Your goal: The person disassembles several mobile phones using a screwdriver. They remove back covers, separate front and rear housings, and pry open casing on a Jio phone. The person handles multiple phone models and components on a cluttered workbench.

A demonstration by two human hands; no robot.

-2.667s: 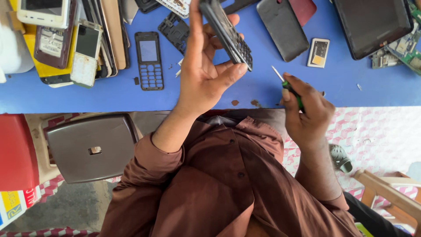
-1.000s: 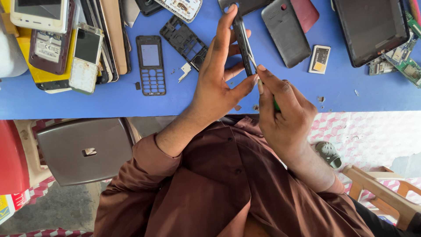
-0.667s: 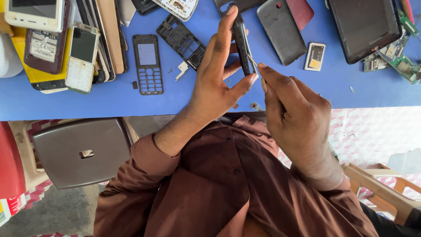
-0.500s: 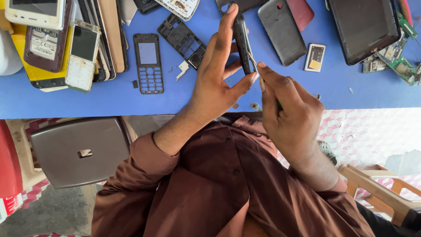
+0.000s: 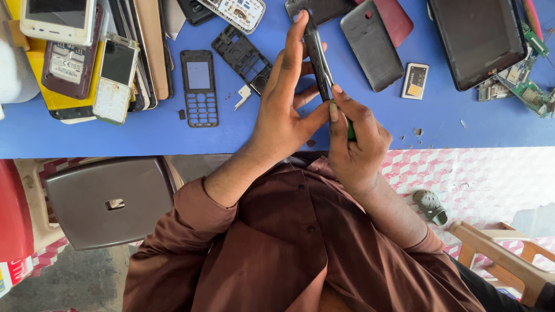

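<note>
My left hand (image 5: 286, 110) grips a slim black phone body (image 5: 318, 55) edge-on above the blue table (image 5: 144, 136), fingers along one side and thumb under it. Pressed close against it, my right hand (image 5: 355, 141) is closed around a green-handled screwdriver (image 5: 350, 130). The tool's tip meets the lower edge of the phone and is mostly hidden by my fingers. A black keypad front cover (image 5: 199, 86) and a black inner frame (image 5: 243, 58) lie on the table just left of my left hand.
Several phones and covers are stacked at the table's left (image 5: 87, 58). A grey back cover (image 5: 371, 45), a red cover (image 5: 393, 20), a small battery (image 5: 414, 81), a dark tablet (image 5: 477, 37) and green circuit boards (image 5: 523, 89) lie to the right. A grey stool (image 5: 110, 199) stands below the table.
My right hand came in from the right with the screwdriver and set its tip against the phone. My left hand turned the phone from flat to edge-on.
</note>
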